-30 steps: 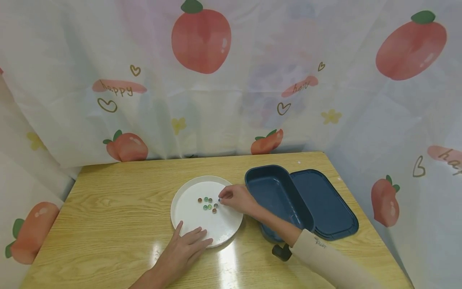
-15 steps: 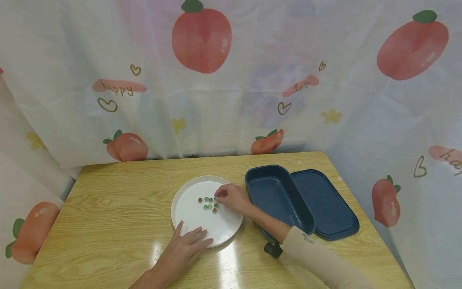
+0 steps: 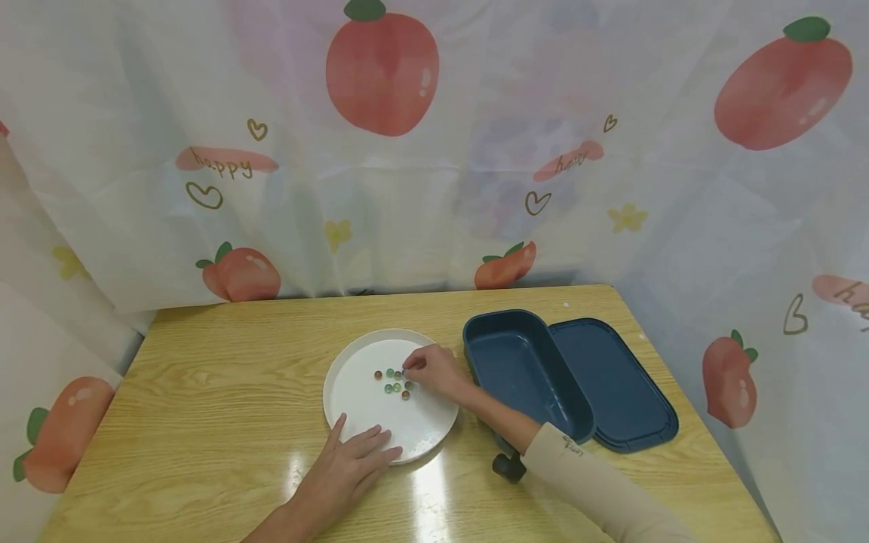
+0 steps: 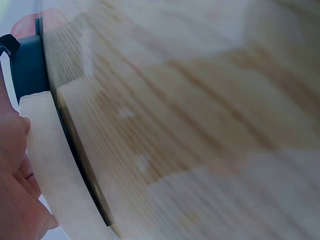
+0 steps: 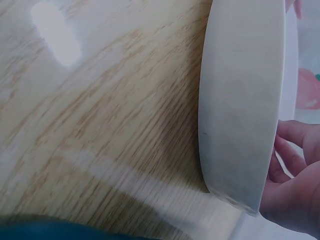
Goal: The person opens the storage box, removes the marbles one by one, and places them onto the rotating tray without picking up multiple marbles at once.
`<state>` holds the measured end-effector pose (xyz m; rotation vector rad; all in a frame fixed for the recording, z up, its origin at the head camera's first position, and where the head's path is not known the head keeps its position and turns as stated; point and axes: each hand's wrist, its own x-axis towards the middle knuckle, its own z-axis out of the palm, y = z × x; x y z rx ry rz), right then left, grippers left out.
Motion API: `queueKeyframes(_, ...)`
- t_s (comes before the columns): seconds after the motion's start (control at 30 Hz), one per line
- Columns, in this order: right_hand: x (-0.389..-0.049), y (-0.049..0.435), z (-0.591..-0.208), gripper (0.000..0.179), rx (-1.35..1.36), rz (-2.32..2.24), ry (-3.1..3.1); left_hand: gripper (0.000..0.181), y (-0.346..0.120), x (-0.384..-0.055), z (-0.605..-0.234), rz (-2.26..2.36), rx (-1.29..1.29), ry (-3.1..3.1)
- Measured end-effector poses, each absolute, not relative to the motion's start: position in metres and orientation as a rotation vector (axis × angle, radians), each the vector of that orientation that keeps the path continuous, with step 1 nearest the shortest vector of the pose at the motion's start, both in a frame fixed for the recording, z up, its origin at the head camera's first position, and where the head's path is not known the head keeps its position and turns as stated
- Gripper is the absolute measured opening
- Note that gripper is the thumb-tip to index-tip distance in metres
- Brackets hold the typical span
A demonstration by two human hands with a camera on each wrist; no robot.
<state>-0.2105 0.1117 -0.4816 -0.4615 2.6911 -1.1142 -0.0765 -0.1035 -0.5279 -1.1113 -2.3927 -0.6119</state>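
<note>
A round white tray [image 3: 424,430] lies on the wooden table in the head view. Several glass marbles sit grouped on it, among them a green marble [image 3: 388,388] and a brown marble [image 3: 378,375]. My right hand [image 3: 437,372] reaches over the tray's right side, thumb and fingertips pinching a small blue marble [image 3: 404,372] beside the others. The left hand [image 3: 351,461] rests with spread fingers over the near-left rim. Both wrist views show the tray's outer wall [image 5: 240,110], which hides the marbles; the right fingers [image 5: 292,132] reach past its rim.
Right of the tray stands a dark blue rectangular box [image 3: 516,362], its inside facing up. A flat dark blue lid [image 3: 618,385] lies beside it. My right forearm crosses over the box's near end. A fruit-printed curtain [image 3: 434,188] hangs behind the table.
The right hand has moved slightly left with the blue marble, bringing it close to the other marbles. The left hand has stayed on the tray's rim.
</note>
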Motion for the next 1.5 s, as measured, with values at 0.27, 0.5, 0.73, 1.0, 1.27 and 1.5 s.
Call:
queueKeyframes(0.27, -0.213, 0.111, -0.482, 0.007, -0.439, -1.102, 2.702, 0.027, -0.103, -0.077, -0.528, -0.612, -1.118, -2.385)
queueKeyframes(0.5, -0.213, 0.111, -0.483, 0.006, -0.435, -1.092, 2.703, 0.028, -0.103, -0.076, -0.527, -0.613, -1.117, -2.396)
queueKeyframes(0.73, -0.213, 0.111, -0.484, 0.004, -0.435, -1.100, 2.691, 0.028, -0.103, -0.076, -0.528, -0.623, -1.114, -2.389)
queueKeyframes(1.0, -0.214, 0.113, -0.481, 0.005, -0.477, -1.082, 2.698, 0.029, -0.102, -0.076, -0.528, -0.646, -1.106, -2.394)
queueKeyframes(1.27, -0.213, 0.122, -0.463, 0.012, -0.515, -1.142, 2.636, 0.032, -0.102, -0.076, -0.526, -0.626, -1.111, -2.421)
queueKeyframes(1.5, -0.211, 0.140, -0.448, 0.023, -0.566, -1.163, 2.614, 0.033, -0.103, -0.076, -0.526, -0.628, -1.109, -2.418)
